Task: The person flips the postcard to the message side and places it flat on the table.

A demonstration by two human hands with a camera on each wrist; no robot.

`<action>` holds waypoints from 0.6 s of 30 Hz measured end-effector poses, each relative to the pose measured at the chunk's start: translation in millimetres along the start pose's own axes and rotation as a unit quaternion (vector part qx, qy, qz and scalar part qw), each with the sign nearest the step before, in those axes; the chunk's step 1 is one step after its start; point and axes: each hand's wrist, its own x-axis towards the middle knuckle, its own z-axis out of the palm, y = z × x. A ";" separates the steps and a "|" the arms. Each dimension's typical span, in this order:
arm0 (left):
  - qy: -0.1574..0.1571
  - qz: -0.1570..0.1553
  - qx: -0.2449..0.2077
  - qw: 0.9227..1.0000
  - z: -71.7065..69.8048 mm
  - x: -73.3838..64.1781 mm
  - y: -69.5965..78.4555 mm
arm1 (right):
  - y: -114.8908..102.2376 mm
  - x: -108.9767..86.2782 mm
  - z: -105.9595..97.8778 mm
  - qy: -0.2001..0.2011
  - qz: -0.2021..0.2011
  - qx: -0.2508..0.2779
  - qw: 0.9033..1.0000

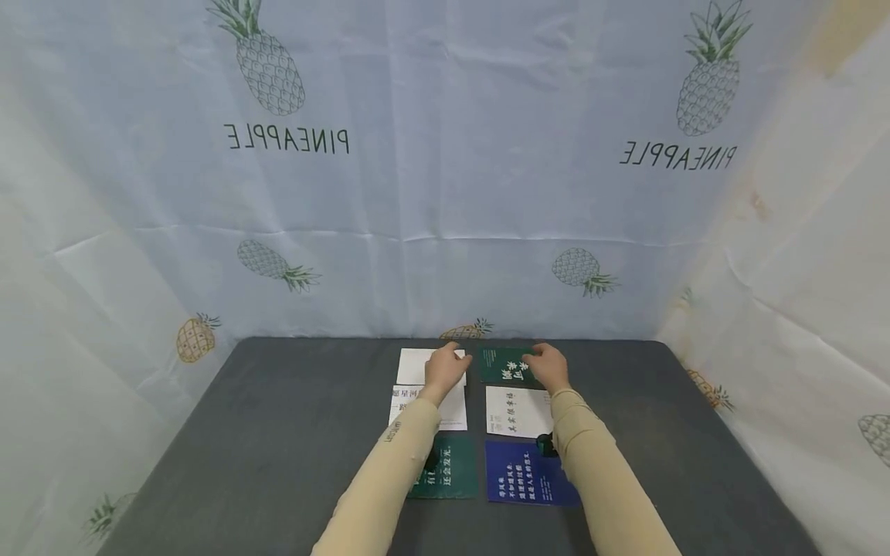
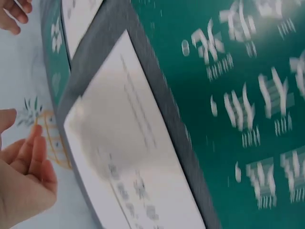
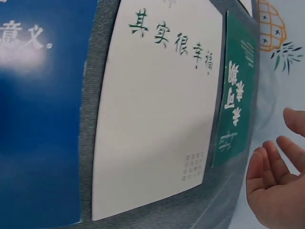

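My left hand (image 1: 445,369) is over the back white card (image 1: 410,364) of the left column, its fingers loosely bent. In the left wrist view this hand (image 2: 26,179) holds nothing. My right hand (image 1: 549,367) is at the right end of a green card (image 1: 495,363) in the back right. The right wrist view shows that hand (image 3: 279,183) with bent fingers and nothing between them. Below the left hand lies a white card with dark lettering (image 1: 452,409). Nearer the right forearm is another white card (image 1: 518,411) with lettering.
At the front of the two columns lie a green card (image 1: 459,471) on the left and a blue card (image 1: 521,471) on the right, both partly under the forearms. The dark table (image 1: 292,440) ends at a pineapple-printed curtain (image 1: 445,177).
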 end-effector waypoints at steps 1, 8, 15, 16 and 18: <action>-0.011 0.003 -0.009 1.000 3.6 -0.3 1.9 | 4.8 1.8 0.7 0.004 0.003 0.003 1.000; -0.085 0.002 -0.057 0.995 23.7 -4.9 6.8 | 34.3 14.2 11.5 0.038 0.002 -0.021 0.999; -0.119 -0.036 -0.116 0.985 34.5 -6.0 2.8 | 32.0 -0.2 6.2 0.014 0.045 0.005 0.999; -0.125 -0.039 -0.120 0.984 35.1 -6.1 2.2 | 31.8 -1.3 6.3 0.010 0.049 0.004 0.999; -0.133 -0.039 -0.126 0.982 35.9 -6.4 0.9 | 32.6 -1.6 7.7 0.004 0.054 0.007 0.999</action>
